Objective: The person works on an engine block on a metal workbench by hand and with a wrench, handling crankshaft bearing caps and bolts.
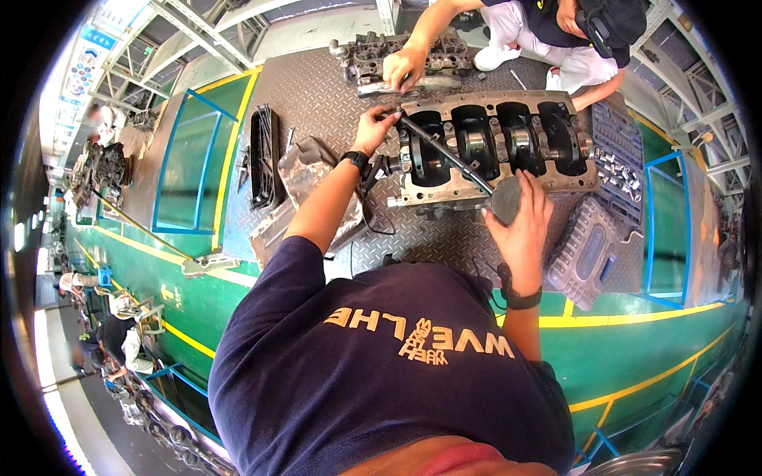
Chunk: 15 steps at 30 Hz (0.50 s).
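One long dark bar (446,149) slants across the engine block (556,182), from its far left corner to its near edge. The left hand (373,131) pinches the bar's far end; the right hand (521,216) curls spread fingers round a dark grey disc (505,201) at the other end. I'd judge the work partway: the crankshaft (476,149) sits in the block, uncovered, though which bolts are tight I can't tell. Room looks tightest beyond the block, where a co-worker's hand (405,67) hangs by the cylinder head (444,57); right of it an open socket case (615,151) crowds close, while on its near side the chequered plate (429,247) gives more elbow room
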Motion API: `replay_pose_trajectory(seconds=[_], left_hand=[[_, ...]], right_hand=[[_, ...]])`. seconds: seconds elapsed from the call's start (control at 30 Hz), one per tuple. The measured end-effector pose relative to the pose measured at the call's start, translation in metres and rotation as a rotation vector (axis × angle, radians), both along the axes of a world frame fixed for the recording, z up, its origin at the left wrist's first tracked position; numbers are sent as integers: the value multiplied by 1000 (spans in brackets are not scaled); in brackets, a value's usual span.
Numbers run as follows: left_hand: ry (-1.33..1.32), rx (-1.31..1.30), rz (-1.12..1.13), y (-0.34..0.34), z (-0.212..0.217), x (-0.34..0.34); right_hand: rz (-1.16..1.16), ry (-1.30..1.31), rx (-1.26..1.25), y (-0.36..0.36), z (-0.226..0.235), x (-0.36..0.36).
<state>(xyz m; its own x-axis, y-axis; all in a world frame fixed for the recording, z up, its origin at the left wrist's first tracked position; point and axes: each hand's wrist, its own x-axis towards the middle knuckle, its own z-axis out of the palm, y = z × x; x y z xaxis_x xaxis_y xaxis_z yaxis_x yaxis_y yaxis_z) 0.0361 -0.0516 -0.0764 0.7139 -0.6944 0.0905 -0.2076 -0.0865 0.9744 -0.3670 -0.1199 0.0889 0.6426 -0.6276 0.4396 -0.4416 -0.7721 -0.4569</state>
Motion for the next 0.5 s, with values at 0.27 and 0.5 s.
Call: replay_pose_trajectory(seconds=[0.27, 0.5], left_hand=[[-282, 167, 37, -4, 14, 6], [-791, 159, 95, -24, 59, -6]], right_hand=[[-6, -2, -1, -1, 1, 2], [-25, 4, -1, 0, -2, 0]])
